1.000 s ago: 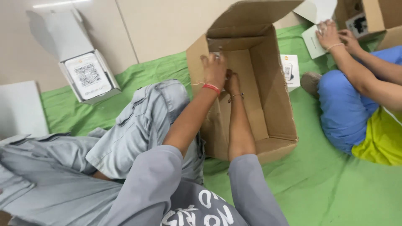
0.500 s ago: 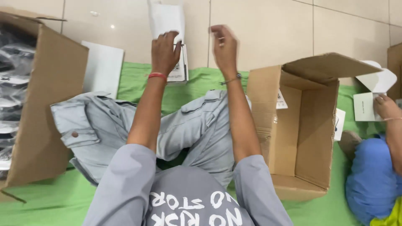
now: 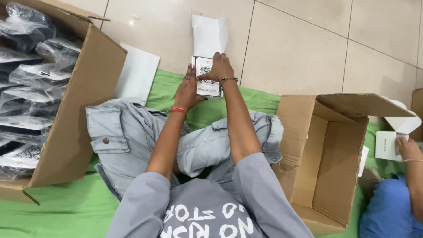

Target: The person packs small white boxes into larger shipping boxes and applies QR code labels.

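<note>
Both hands have dropped, fingers (image 3: 217, 66) of each clamped on the small white box (image 3: 207, 82).

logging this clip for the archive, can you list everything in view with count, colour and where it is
small box: one, white with a printed code square, open lid up, on the tiles ahead, between both hands
cardboard box: one, brown, left, on its side
bagged items: several, clear plastic over dark and white, stacked inside the left box
flat sheet: one, white, beside the left box
empty carton: one, brown, right, flaps open
mat: one, green, on the floor
floor tiles: beige, top
co-worker's hand: one, far right, on a white box
left hand: red wristband, on the small box's left side
right hand: bracelet, on its top
</note>
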